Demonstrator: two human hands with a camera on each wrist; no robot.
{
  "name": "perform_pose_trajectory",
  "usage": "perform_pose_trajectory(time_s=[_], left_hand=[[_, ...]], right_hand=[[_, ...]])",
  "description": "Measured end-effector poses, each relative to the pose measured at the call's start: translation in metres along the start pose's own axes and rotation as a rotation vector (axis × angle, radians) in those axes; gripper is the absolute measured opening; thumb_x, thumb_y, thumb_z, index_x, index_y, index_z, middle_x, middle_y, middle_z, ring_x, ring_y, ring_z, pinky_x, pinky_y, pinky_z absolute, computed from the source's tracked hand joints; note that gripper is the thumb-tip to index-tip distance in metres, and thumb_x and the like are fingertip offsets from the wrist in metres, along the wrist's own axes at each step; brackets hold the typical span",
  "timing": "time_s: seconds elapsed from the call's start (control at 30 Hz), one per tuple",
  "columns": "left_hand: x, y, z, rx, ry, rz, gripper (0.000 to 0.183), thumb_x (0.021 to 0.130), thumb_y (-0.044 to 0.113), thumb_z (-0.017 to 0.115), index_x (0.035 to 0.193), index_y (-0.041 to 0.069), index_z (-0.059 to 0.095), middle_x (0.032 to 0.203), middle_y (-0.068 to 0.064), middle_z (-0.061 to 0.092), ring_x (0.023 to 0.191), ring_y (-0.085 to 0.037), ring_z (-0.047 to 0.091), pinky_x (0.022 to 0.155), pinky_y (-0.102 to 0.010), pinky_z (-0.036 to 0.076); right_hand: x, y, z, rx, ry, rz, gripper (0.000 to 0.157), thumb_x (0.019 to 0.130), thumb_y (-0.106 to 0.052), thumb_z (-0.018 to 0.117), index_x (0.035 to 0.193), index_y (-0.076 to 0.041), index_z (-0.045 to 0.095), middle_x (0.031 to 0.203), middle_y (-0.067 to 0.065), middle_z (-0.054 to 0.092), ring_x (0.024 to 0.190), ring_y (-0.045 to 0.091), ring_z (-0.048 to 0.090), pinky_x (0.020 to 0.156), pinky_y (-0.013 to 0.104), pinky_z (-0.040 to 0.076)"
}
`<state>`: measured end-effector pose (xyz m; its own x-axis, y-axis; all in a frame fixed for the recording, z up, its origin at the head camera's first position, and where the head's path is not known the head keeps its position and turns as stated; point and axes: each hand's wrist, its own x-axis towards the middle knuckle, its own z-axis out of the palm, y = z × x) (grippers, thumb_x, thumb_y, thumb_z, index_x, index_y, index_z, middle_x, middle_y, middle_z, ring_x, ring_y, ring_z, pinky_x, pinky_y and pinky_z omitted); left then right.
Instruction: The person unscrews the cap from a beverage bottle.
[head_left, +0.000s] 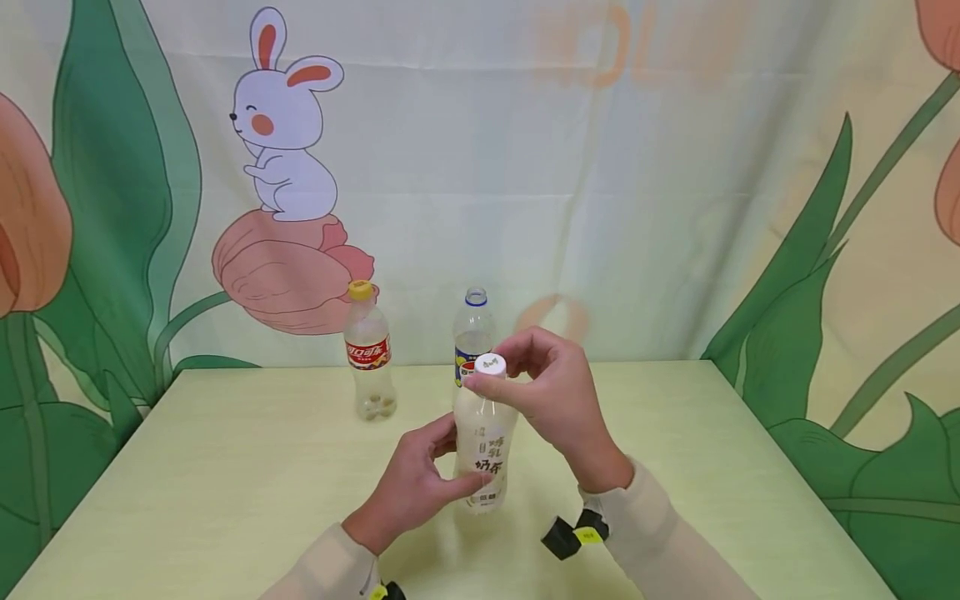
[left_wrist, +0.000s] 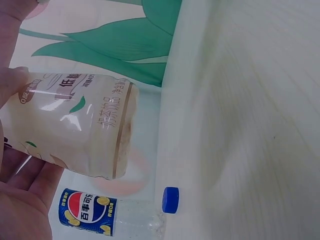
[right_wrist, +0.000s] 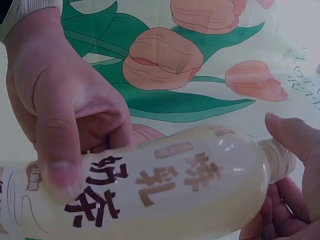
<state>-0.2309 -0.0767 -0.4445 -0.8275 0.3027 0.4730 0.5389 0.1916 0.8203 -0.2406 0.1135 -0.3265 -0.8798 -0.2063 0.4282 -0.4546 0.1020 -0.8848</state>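
Note:
My left hand (head_left: 420,471) grips the lower body of a pale milk tea bottle (head_left: 486,446), thumb across its printed front. The bottle stands nearly upright, and its base shows above the tabletop in the left wrist view. At its top is a white cap (head_left: 491,365), pinched by my right hand (head_left: 558,400) between thumb and fingers. In the right wrist view the bottle neck (right_wrist: 275,161) lies between the right thumb and curled fingers. Directly behind stands an uncapped clear bottle (head_left: 474,321) with a blue label, partly hidden by the milk tea bottle.
A clear bottle (head_left: 371,383) with a red label and yellow cap stands at the back left, some small pieces at its bottom. A loose blue cap (left_wrist: 171,200) lies on the table (head_left: 247,483) near the blue-labelled bottle. A printed curtain (head_left: 465,125) hangs behind the table's far edge.

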Motion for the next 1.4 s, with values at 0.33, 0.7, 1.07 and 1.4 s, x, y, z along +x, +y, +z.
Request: perform_pose_trajectory(time_s=[0.33, 0.7, 1.07, 1.4], left_hand=[[-0.002, 0.0, -0.001, 0.025, 0.003, 0.023, 0.055, 0.081, 0.017, 0.088, 0.13, 0.018, 0.064, 0.116, 0.002, 0.076, 0.105, -0.012, 0.073, 0.098, -0.033, 0.059], [-0.003, -0.001, -0.003, 0.02, -0.016, 0.016, 0.054, 0.081, 0.017, 0.088, 0.129, 0.016, 0.064, 0.116, 0.002, 0.076, 0.104, -0.012, 0.073, 0.099, -0.035, 0.059], [-0.004, -0.001, -0.004, 0.006, -0.032, 0.022, 0.055, 0.08, 0.018, 0.089, 0.13, 0.017, 0.064, 0.119, 0.003, 0.075, 0.106, -0.013, 0.073, 0.1, -0.037, 0.059], [-0.003, -0.002, -0.003, 0.0, -0.016, 0.019, 0.057, 0.081, 0.021, 0.089, 0.132, 0.019, 0.064, 0.118, 0.003, 0.075, 0.105, -0.013, 0.073, 0.099, -0.034, 0.059]], right_hand=[[-0.001, -0.002, -0.001, -0.064, 0.006, -0.004, 0.022, 0.075, -0.024, 0.092, 0.088, -0.017, 0.077, 0.084, -0.001, 0.075, 0.081, 0.024, 0.064, 0.073, 0.03, 0.052], [0.002, -0.002, -0.008, -0.047, -0.097, -0.049, 0.02, 0.078, -0.016, 0.09, 0.094, -0.013, 0.078, 0.085, 0.0, 0.073, 0.08, 0.02, 0.065, 0.075, 0.03, 0.054], [0.006, -0.003, -0.014, -0.049, -0.194, -0.048, 0.02, 0.081, -0.015, 0.087, 0.099, -0.012, 0.079, 0.091, 0.003, 0.077, 0.084, 0.025, 0.067, 0.079, 0.034, 0.057], [0.005, 0.0, -0.013, -0.001, -0.185, -0.061, 0.022, 0.082, -0.012, 0.086, 0.102, -0.01, 0.078, 0.091, 0.001, 0.075, 0.085, 0.025, 0.066, 0.077, 0.032, 0.057]])
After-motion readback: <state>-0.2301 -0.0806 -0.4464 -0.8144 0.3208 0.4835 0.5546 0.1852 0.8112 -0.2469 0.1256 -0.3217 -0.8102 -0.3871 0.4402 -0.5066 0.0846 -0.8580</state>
